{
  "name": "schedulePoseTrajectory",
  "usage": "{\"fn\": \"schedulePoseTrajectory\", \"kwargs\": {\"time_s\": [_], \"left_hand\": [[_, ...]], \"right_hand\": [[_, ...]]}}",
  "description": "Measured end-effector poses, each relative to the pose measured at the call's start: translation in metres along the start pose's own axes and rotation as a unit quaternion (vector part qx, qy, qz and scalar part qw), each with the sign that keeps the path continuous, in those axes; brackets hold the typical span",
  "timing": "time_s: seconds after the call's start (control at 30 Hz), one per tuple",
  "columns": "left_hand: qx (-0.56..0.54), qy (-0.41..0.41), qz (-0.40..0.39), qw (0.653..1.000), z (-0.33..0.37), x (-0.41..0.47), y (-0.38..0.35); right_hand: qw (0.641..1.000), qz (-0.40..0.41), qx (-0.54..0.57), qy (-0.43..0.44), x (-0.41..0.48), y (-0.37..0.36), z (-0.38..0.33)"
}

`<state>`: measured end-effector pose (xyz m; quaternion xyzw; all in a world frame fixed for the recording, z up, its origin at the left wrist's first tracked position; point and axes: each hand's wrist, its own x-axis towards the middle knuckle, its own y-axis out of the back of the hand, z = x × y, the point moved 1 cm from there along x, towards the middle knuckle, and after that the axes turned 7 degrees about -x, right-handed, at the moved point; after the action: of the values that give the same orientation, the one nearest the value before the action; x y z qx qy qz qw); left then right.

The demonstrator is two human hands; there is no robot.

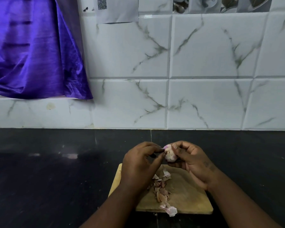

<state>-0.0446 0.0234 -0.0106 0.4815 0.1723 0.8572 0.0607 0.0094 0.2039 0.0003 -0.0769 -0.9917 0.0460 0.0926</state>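
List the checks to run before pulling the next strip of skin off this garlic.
1. Right hand holds the garlic bulb: ok.
2. Left hand pinches at the bulb's root end: ok.
3. Loose skin caught in that pinch: cannot tell, hidden.
4. Bulb held over the cutting board: cannot tell; it is by the far edge.
5. Peeled skins kept on the board: not ok, one piece overhangs the near edge.

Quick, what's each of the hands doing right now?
Left hand: fingers curled, pinching the small pinkish-white garlic bulb.
Right hand: gripping the same garlic bulb.
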Motion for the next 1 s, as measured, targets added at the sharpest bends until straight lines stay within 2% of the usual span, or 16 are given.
{"fn": "schedulePoseTrajectory", "kwargs": {"time_s": [0.4,1.0], "left_hand": [[0.054,-0.020,-0.020,0.998,0.0007,-0.0007,0.0011],[0.054,-0.001,-0.022,0.998,0.0027,-0.0005,-0.0011]], "right_hand": [[0.998,-0.004,-0.041,0.039,-0.0004,-0.0017,0.0017],[0.995,0.001,-0.063,0.075,0.0000,-0.0033,0.0040]]}}
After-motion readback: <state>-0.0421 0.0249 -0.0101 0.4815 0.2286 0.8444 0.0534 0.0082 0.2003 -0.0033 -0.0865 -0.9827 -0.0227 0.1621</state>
